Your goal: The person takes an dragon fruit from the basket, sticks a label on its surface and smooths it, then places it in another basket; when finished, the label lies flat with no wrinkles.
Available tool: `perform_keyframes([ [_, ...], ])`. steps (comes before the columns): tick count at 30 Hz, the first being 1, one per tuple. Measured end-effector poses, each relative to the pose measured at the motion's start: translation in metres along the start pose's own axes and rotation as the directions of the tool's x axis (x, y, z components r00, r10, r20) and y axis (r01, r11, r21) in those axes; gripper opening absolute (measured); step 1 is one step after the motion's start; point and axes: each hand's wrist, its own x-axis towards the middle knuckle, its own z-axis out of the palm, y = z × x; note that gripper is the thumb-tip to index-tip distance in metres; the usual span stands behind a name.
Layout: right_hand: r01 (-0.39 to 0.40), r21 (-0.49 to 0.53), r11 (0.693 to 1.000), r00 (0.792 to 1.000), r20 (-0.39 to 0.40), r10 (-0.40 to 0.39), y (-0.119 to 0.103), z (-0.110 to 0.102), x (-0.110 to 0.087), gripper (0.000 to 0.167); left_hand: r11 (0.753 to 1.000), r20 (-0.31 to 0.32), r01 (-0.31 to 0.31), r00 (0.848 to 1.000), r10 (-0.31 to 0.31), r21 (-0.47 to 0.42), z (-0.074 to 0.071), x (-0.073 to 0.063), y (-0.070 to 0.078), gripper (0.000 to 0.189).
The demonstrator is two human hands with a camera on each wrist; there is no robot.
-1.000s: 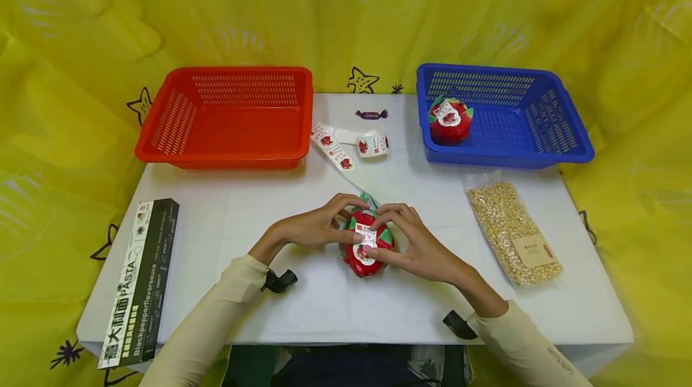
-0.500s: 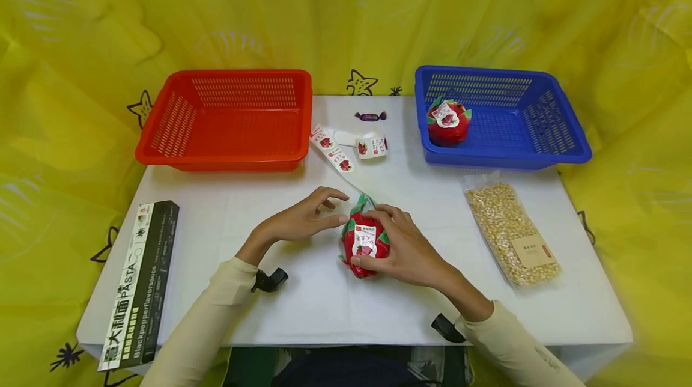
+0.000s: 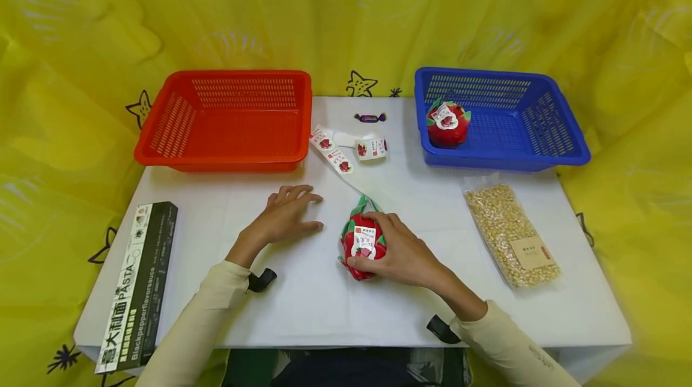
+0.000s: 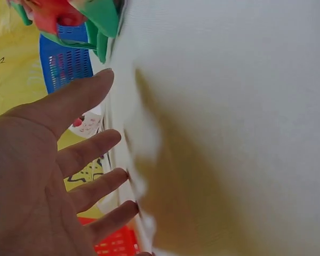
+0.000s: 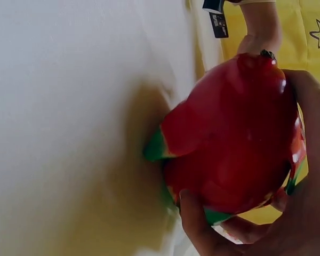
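A red dragon fruit (image 3: 357, 270) with green scale tips stands out in the middle of the table, a white label (image 3: 364, 238) stuck on its upper side. My right hand (image 3: 402, 252) grips it from the right, thumb in front and fingers behind. In the right wrist view the fruit's glossy red skin (image 5: 229, 138) fills the space by the fingers. To the left, apart from the fruit, my left hand (image 3: 285, 216) has its fingers spread and holds nothing. The left wrist view shows that palm (image 4: 21, 186) beside the white tabletop.
A red basket (image 3: 227, 164) stands back left. The blue basket (image 3: 503, 161) back right holds another labelled dragon fruit (image 3: 449, 128). Between them lie a label roll (image 3: 372, 148) with its strip and a wrapped candy (image 3: 370, 118). A pasta box (image 3: 137, 285) lies left, a corn-kernel bag (image 3: 510, 234) right.
My left hand has come off the dragon fruit and moved left. The right hand has gone from touching the label to gripping the fruit around its side.
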Motion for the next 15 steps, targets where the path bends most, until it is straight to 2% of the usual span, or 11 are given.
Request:
perform_keyframes([
  [4, -0.007, 0.072, 0.997, 1.000, -0.014, 0.008, 0.001, 0.004, -0.002, 0.090, 0.999, -0.045, -0.025, 0.999, 0.024, -0.024, 0.003, -0.002, 0.001, 0.057],
  [8, -0.003, 0.133, 0.991, 0.999, -0.033, 0.007, 0.001, 0.005, -0.006, 0.085, 0.992, -0.120, -0.090, 0.990, 0.079, -0.090, 0.001, 0.000, 0.009, 0.056],
  [12, -0.018, 0.187, 0.982, 0.999, -0.040, 0.026, 0.001, 0.003, -0.011, 0.082, 0.975, -0.179, -0.160, 0.975, 0.131, -0.156, -0.005, 0.014, 0.024, 0.054],
  [15, -0.034, 0.230, 0.973, 0.999, -0.032, 0.042, 0.003, 0.000, -0.018, 0.082, 0.963, -0.195, -0.189, 0.969, 0.152, -0.192, -0.007, 0.032, 0.036, 0.052],
])
